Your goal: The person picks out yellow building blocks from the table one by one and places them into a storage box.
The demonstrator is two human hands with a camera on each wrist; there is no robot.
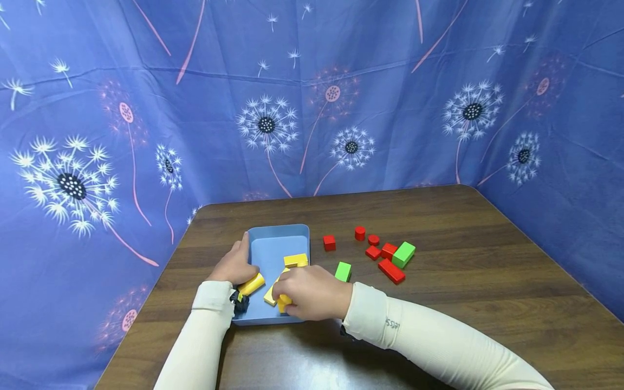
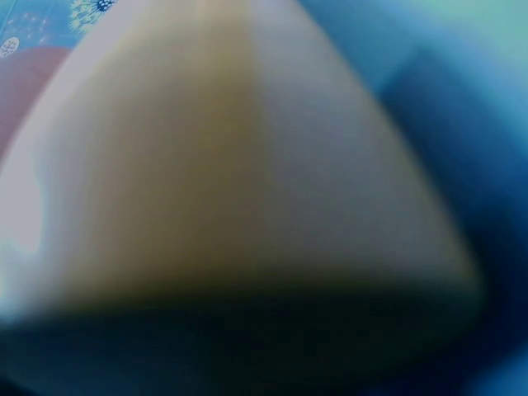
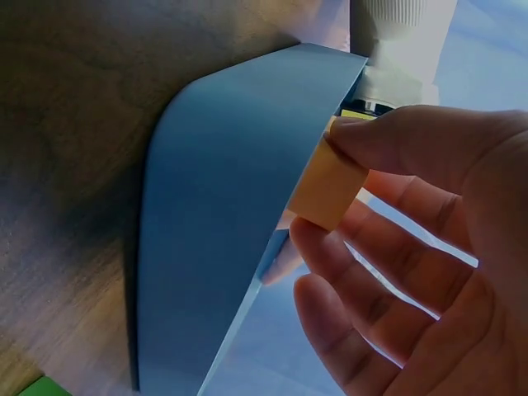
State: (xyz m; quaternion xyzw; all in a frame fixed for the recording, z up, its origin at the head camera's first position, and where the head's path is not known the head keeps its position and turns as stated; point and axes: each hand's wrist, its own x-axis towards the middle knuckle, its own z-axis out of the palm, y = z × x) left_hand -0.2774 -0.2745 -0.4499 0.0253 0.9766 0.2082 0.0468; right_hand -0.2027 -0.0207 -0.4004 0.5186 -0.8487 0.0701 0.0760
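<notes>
A blue tray sits on the table with several yellow blocks inside. My left hand grips its left wall, thumb on the inner side and fingers along the rim. Close to that thumb lies a yellow cylinder; a blurred yellowish shape fills most of the left wrist view. With thumb and fingertips, my right hand pinches a yellow block at the tray's near right part. Another yellow block lies farther back, and a flat yellow piece is partly covered by the right hand.
Right of the tray stand a red cube, a red cylinder and several other red pieces. One green block leans against the red ones; another green block is just beyond my right hand. A blue curtain hangs behind the table.
</notes>
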